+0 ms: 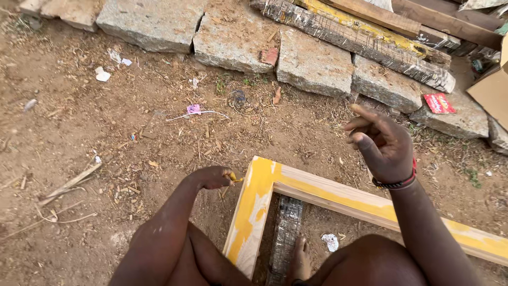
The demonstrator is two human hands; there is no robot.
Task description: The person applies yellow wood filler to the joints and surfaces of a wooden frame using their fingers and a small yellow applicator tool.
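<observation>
The left hand (211, 177) is down low just beside the outer corner of a pale wooden frame smeared with yellow glue or paint (254, 209), its fingers curled in on a small yellow-stained bit (233, 178) that sticks out toward the wood; what that bit is cannot be told. The right hand (383, 145) is raised above the frame's long rail, holding nothing, with the forefinger and thumb stretched out loosely and the other fingers half bent, and a dark beaded band with a red thread (397, 182) sits at its wrist. The frame lies flat on bare brown earth (79, 132) strewn with wood chips, straw and scraps of paper, its corner pointing away from the person, one rail running toward the lower left and the other toward the lower right edge of the view. Inside the corner, on the ground, lies a strip of grey wire mesh (287, 228), and a bare foot (301, 259) rests on its near end; a small white crumpled scrap (331, 242) lies just beside it. Well beyond the hands, a row of rough grey stone slabs (312, 61) edges the ground, with a long yellow-stained timber wrapped in wire mesh (365, 45) lying across them, a red wrapper (438, 103) on one stone, and a brown cardboard piece (492, 90) at the right edge.
</observation>
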